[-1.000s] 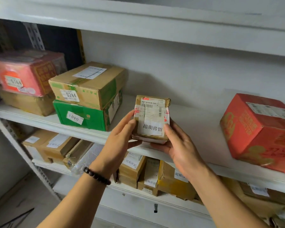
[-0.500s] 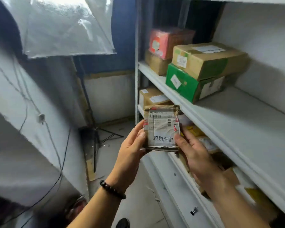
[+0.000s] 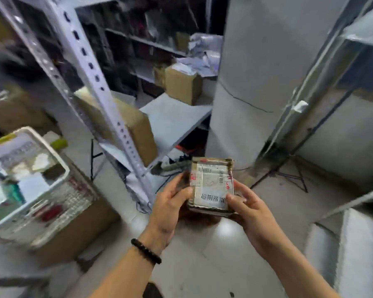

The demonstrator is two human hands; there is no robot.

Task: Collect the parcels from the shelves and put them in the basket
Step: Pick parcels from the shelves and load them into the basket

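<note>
We see a small, flat, rectangular parcel [image 3: 211,186] held in the air between two hands, above a glossy pale tiled floor [image 3: 202,254]. It is brown cardboard wrapped in shiny clear tape, its corners crumpled. A white paper label with barcodes and printed characters covers most of its front.

The left hand [image 3: 170,203] grips the parcel's left edge. Its thumb [image 3: 182,191] lies on the front and the other fingers curl round behind. The right hand [image 3: 250,209] holds the lower right corner, with the thumb pressed on the label and the fingers tucked underneath, where we cannot tell how they lie. A bracelet [image 3: 145,251] of dark round beads circles the left wrist.

The basket [image 3: 58,196] stands well apart, at the left edge. It is white plastic with a rounded rim and latticed walls, and it already holds blurred packages. It sits on a large brown cardboard box [image 3: 78,229].

Between basket and parcel rises a slanting grey metal upright [image 3: 91,67] punched with a row of holes. Just behind it is another plain cardboard carton [image 3: 138,130]. Farther back, an open box [image 3: 183,84] stands on a flat grey table [image 3: 177,117].
</note>
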